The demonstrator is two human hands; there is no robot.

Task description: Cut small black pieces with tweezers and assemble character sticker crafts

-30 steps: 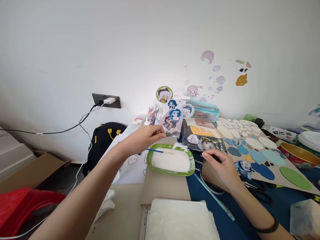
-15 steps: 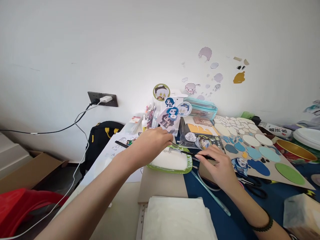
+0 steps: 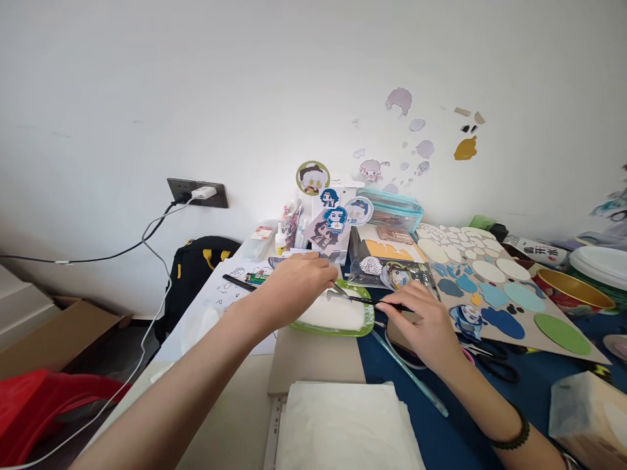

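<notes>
Over the green-rimmed tray [image 3: 337, 333] filled with a smooth white material, my left hand [image 3: 306, 281] is closed, its fingertips pinched at the grey, metal-looking end of a slim black-handled tool [image 3: 362, 300]. My right hand [image 3: 421, 320] grips the black handle of this tool from the right. The exact kind of tool is too small to tell. Its grey end lies just above the white surface, and whether it touches cannot be made out. My left hand and wrist hide the tray's left rear part. The tray's front edge rests on a beige board [image 3: 318, 356].
A stack of white sheets [image 3: 353, 424] lies in front. To the right are a teal pen [image 3: 411, 375], black scissors [image 3: 494, 359] and a board of coloured cutouts [image 3: 522, 297]. A black pen [image 3: 238, 282] lies left. Cartoon cards [image 3: 328, 228] stand behind, beside a clear pouch [image 3: 392, 205].
The view has shifted slightly, so the scene sits a little further left and up. Both hands keep nearly the same hold at the tool above the tray.
</notes>
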